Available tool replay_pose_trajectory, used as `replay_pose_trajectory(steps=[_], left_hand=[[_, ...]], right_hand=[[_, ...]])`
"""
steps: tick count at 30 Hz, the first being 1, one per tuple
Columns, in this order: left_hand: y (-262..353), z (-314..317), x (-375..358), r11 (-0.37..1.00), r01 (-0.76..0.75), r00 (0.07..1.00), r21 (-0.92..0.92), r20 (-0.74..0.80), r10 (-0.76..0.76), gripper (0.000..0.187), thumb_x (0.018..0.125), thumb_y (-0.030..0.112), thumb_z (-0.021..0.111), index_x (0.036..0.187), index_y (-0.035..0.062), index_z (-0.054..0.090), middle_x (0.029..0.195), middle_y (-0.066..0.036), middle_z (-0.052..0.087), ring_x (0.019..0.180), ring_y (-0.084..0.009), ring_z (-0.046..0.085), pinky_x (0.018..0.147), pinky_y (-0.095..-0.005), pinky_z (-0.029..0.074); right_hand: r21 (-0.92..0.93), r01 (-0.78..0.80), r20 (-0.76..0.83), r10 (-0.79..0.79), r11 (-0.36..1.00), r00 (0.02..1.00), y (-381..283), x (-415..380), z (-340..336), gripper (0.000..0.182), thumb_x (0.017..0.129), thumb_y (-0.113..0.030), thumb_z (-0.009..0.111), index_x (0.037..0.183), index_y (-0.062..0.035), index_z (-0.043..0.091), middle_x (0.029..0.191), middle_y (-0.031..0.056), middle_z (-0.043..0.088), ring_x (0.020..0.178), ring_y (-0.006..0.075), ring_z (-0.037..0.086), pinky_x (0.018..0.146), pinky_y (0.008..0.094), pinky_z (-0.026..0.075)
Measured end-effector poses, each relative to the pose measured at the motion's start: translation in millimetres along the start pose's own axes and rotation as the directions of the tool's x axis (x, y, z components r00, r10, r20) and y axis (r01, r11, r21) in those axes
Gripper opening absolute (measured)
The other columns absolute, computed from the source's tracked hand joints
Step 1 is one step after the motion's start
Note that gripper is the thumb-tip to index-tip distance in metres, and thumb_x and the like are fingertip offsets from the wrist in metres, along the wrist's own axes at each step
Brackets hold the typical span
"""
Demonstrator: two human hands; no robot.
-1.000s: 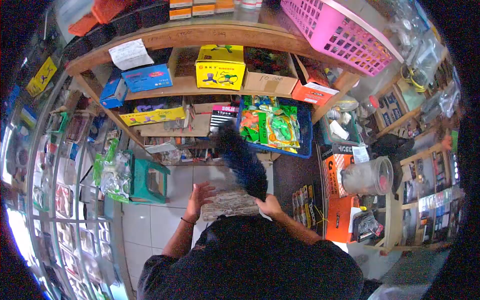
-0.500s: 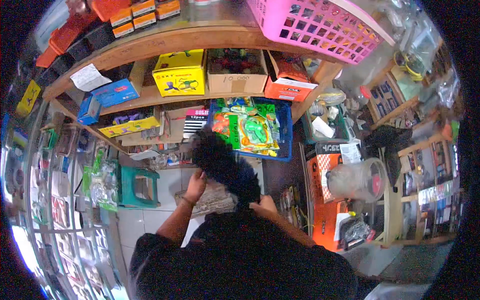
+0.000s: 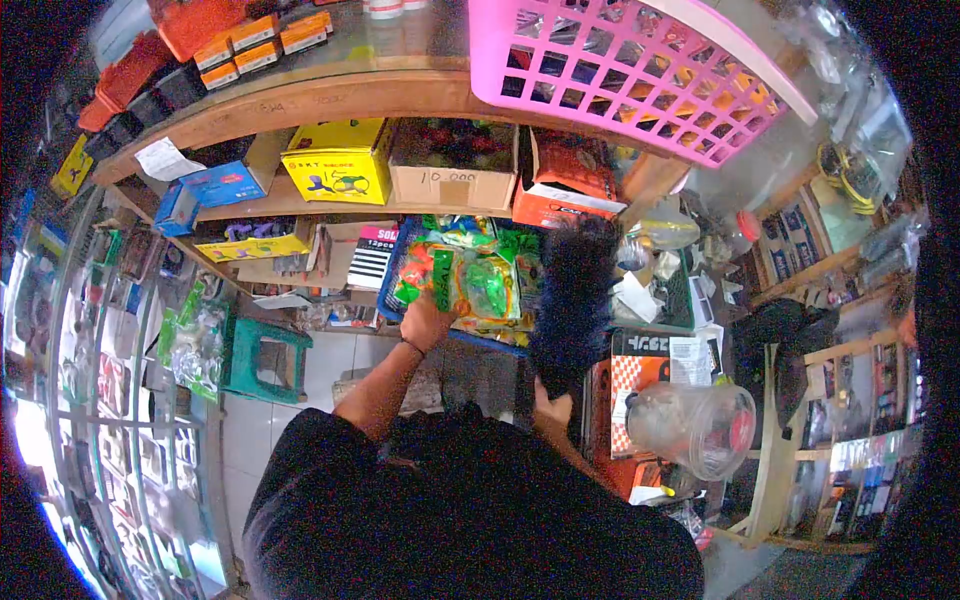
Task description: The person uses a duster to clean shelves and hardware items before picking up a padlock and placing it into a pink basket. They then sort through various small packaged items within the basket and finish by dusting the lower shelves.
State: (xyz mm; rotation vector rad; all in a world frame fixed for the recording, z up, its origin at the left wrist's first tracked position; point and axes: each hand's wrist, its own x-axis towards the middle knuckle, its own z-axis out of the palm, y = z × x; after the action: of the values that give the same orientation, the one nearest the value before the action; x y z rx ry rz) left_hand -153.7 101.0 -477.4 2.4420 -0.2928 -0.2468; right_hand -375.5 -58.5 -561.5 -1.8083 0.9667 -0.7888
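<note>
My right hand (image 3: 553, 408) is closed round the lower end of a dark, fluffy feather duster (image 3: 574, 300). The duster stands up against the right side of a blue plastic basket (image 3: 392, 292). My left hand (image 3: 428, 322) is at the basket's front left, its fingers bent against the bright green and orange plastic packets (image 3: 484, 284) inside. Whether those fingers grip a packet or the basket's rim is hidden.
Above the basket, a shelf carries a yellow box (image 3: 338, 170), an open cardboard box (image 3: 452, 178) and an orange box (image 3: 566, 195). A pink basket (image 3: 625, 85) overhangs at upper right. A clear plastic jar (image 3: 690, 425) lies at right; a green stool (image 3: 262, 362) stands at left.
The feather duster has swung from in front of the basket to its right side, with my right hand. My left hand has moved up and forward to the packets. The view has shifted slightly.
</note>
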Motion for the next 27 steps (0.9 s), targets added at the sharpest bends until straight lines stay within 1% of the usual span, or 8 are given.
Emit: replay_pose_trajectory(steps=[2,7,9,15,17,21,23,27], left_hand=[[-20,18,17,0.991,-0.105,0.991,-0.078,0.072,0.111,0.054,0.065,0.042,0.066,0.097,0.0012,0.051,0.08,-0.019,0.06,0.079,-0.0336,0.059,0.068,-0.0382,0.048],[-1,1,24,0.941,-0.032,0.961,-0.338,0.25,0.122,0.038,0.071,0.028,0.063,0.096,0.0001,0.055,0.082,-0.011,0.062,0.074,-0.0237,0.059,0.069,-0.0319,0.046],[14,-15,16,0.314,-0.022,0.93,-0.949,0.095,0.354,0.029,0.077,0.014,0.057,0.103,0.0014,0.054,0.091,-0.003,0.059,0.081,-0.0146,0.054,0.075,-0.0266,0.042],[28,-92,-12,0.193,0.006,0.929,-0.981,0.077,0.362,0.031,0.081,0.008,0.05,0.112,0.0032,0.048,0.108,-0.003,0.051,0.101,-0.013,0.045,0.087,-0.0284,0.035],[28,-122,-23,0.1,0.183,0.89,-0.978,0.207,0.405,0.038,0.081,0.005,0.046,0.118,0.0039,0.041,0.114,-0.006,0.048,0.107,-0.0178,0.044,0.091,-0.0318,0.034],[0,-141,-37,0.099,0.198,0.86,-0.975,0.221,0.46,0.044,0.076,0.018,0.048,0.118,0.0057,0.041,0.114,-0.008,0.049,0.107,-0.0206,0.046,0.091,-0.0329,0.035],[-21,-128,-41,-0.04,0.28,0.882,-0.959,0.24,0.405,0.045,0.076,0.021,0.047,0.118,0.0058,0.041,0.115,-0.01,0.048,0.108,-0.0229,0.046,0.092,-0.0348,0.035],[-55,-121,-45,-0.373,0.516,0.844,-0.771,0.384,0.374,0.047,0.077,0.027,0.043,0.12,0.0061,0.042,0.122,-0.013,0.045,0.111,-0.0293,0.043,0.094,-0.0428,0.033]], right_hand=[[-0.489,-0.118,-0.026,0.121,0.864,0.992,-1,-2,0,0.042,0.067,-0.032,0.068,0.059,0.0051,0.052,0.059,0.016,0.054,0.053,0.0211,0.052,0.052,0.0378,0.04],[-0.428,-0.041,0.035,0.062,0.903,0.997,5,-3,4,0.052,0.067,-0.037,0.068,0.052,0.0043,0.041,0.051,0.0114,0.045,0.05,0.0176,0.045,0.051,0.0382,0.039],[-0.362,-0.076,0.068,0.108,0.929,0.992,-3,-3,5,0.053,0.067,-0.038,0.068,0.052,0.0048,0.041,0.052,0.011,0.045,0.051,0.0165,0.045,0.052,0.0382,0.039],[-0.297,-0.185,0.184,0.246,0.937,0.952,-86,-10,7,0.032,0.073,-0.022,0.064,0.076,0.008,0.055,0.076,0.01,0.059,0.064,0.0146,0.05,0.057,0.0345,0.042],[0.055,0.151,0.179,-0.158,0.987,0.971,-95,-16,17,0.026,0.076,-0.018,0.061,0.085,0.0065,0.057,0.078,0.0071,0.06,0.065,0.0149,0.053,0.061,0.0325,0.043],[0.183,0.17,0.117,-0.194,0.968,0.974,-121,-23,37,0.022,0.077,-0.016,0.06,0.085,0.0036,0.057,0.077,0.0061,0.06,0.065,0.0156,0.054,0.062,0.0306,0.043],[0.146,0.047,0.354,-0.096,0.988,0.93,-119,-20,36,0.03,0.072,-0.017,0.064,0.097,-0.0019,0.056,0.095,0.0078,0.058,0.085,0.0184,0.054,0.078,0.0324,0.04],[-0.269,0.371,0.842,0.029,0.889,0.539,-173,-15,35,0.033,0.073,-0.014,0.063,0.103,-0.0044,0.055,0.103,0.0085,0.057,0.095,0.0217,0.052,0.086,0.0341,0.038]])
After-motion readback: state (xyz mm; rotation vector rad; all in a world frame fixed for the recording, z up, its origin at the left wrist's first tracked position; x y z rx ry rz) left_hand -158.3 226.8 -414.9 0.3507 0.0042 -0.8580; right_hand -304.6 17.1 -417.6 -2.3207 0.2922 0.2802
